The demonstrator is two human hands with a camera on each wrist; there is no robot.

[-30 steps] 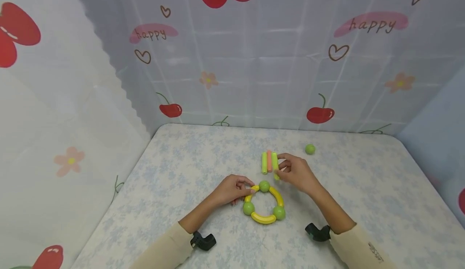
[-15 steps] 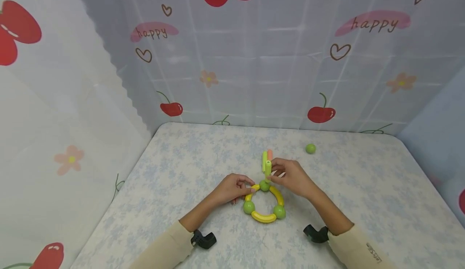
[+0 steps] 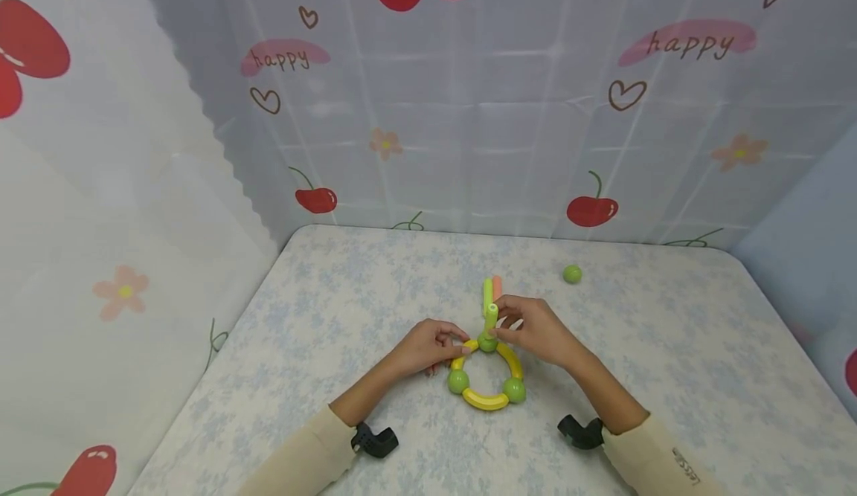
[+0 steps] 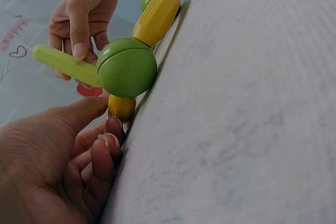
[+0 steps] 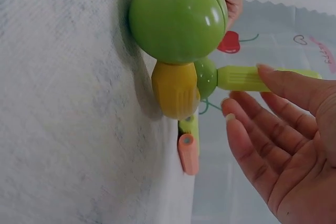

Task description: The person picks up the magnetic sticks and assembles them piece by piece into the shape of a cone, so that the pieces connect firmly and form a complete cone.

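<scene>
Pinching the lime rod (image 3: 492, 320) upright on the ring (image 3: 486, 402)'s far ball (image 3: 487, 343), right hand (image 3: 538, 327) has a narrow grip, left hand (image 3: 423, 347) holds a yellow bar (image 3: 458, 363), and the rod looks light, stiff, slightly slick, best held mid-length.

My left forearm (image 3: 367, 392) slants up from the bottom of the head view, left of centre; my left hand (image 3: 428, 349) reaches in to the middle, thumb and fingertip pinching. My right forearm (image 3: 604, 388) angles up from the lower right, my right hand (image 3: 541, 329) slightly higher, also pinching. The right wrist view shows its palm, lower right, the lower fingers gently bent.
</scene>
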